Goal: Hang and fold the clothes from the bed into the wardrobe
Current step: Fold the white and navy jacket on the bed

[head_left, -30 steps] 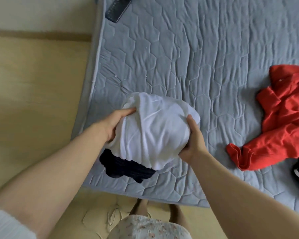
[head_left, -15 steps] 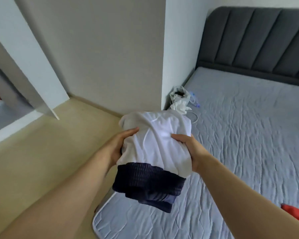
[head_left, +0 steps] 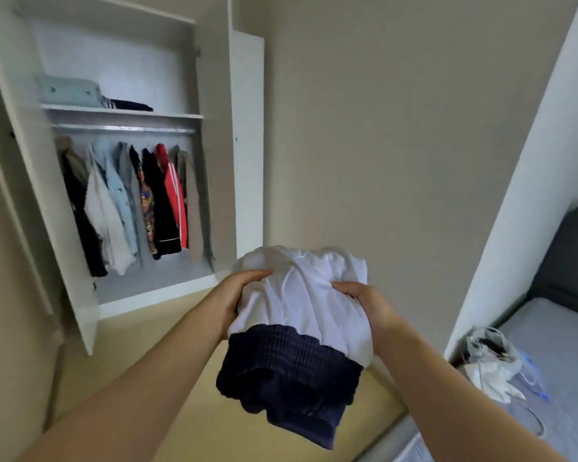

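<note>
Folded clothes (head_left: 301, 315) between left hand (head_left: 237, 295), right hand (head_left: 364, 305)

both hands (head_left: 239, 296) gripping folded clothes (head_left: 301, 315) — open wardrobe (head_left: 127, 168) ahead

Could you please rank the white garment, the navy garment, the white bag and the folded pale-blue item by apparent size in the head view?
1. white garment and navy garment: about alike, both nearest the camera.
2. white bag.
3. folded pale-blue item, farthest away, so true size unsure.
</note>
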A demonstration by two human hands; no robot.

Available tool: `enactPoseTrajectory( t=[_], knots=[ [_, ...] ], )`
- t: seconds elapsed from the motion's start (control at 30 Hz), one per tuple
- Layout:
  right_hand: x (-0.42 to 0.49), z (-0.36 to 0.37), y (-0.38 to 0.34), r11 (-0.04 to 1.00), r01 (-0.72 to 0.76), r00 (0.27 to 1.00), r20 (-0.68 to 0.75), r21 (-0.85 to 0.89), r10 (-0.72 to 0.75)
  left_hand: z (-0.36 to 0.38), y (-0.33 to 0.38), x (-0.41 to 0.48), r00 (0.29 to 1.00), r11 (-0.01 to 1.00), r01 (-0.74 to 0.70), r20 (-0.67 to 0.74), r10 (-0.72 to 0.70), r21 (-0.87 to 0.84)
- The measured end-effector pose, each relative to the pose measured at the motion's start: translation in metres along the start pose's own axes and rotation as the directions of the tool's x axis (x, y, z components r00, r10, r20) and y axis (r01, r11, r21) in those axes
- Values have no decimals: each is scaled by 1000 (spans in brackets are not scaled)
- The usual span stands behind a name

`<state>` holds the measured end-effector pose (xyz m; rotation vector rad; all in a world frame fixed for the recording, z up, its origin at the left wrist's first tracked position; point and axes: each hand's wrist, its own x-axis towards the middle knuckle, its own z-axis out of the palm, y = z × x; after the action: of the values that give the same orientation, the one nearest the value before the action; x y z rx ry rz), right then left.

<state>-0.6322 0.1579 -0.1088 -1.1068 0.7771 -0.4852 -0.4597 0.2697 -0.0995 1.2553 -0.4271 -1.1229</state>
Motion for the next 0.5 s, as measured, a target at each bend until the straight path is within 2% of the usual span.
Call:
enactPoseTrajectory(
  t=[0.13, 0.27, 0.4, 0.5],
  knots=[
    [48, 94, -10, 1000, 19, 992, 127, -13, -18, -82, 52, -3, 994, 997, -75, -77, 74, -13],
    [91, 183, 0, 999, -35, 974, 223, -2, 35, -167, 87, -2, 975, 991, -132, -180, 127, -15],
    [123, 238, 20, 994, -108, 962, 251, -20, 109, -229, 92, 8, 962, 994, -101, -258, 90, -30],
    [147, 262, 31, 992, -101, 959, 258, -74, 117, -262, 87, 24, 956, 994, -61, -293, 30, -94]
  ],
)
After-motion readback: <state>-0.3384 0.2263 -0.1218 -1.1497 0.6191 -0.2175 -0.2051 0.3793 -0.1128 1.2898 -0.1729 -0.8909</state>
